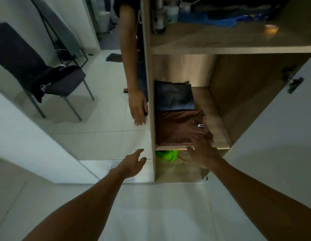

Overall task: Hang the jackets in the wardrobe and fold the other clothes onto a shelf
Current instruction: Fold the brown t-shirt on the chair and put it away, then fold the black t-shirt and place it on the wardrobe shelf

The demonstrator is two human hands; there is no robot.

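Lying on the middle shelf (219, 110) of the open wardrobe (149, 84) are two folded garments: one brown shirt (179, 129) at the front and one dark blue-grey garment (174, 97) just behind it, touching. Brown shirt carries a small white neck label (200, 125), its print too small to read. Right hand (203, 152) reaches to the shelf's front edge with fingers spread and straight, fingertips over the near corner of the brown shirt (whether they press the cloth cannot be told). Left hand (134, 165) hangs in front of the wardrobe's side panel, fingers loose and apart, holding nothing. Mirrored door (47, 119) to the left reflects an arm and relaxed hand, plus one grey chair (64, 84) with one black garment (50, 80) draped over its seat; white marks on that garment are illegible. Upper shelf (220, 42) holds bottles (167, 13) (count unclear, tops cut off by the frame) and blue cloth (212, 19), with dark items behind hard to make out. One bright green object (167, 154) sits below the middle shelf, mostly hidden. One door hinge (293, 81) shows at right.
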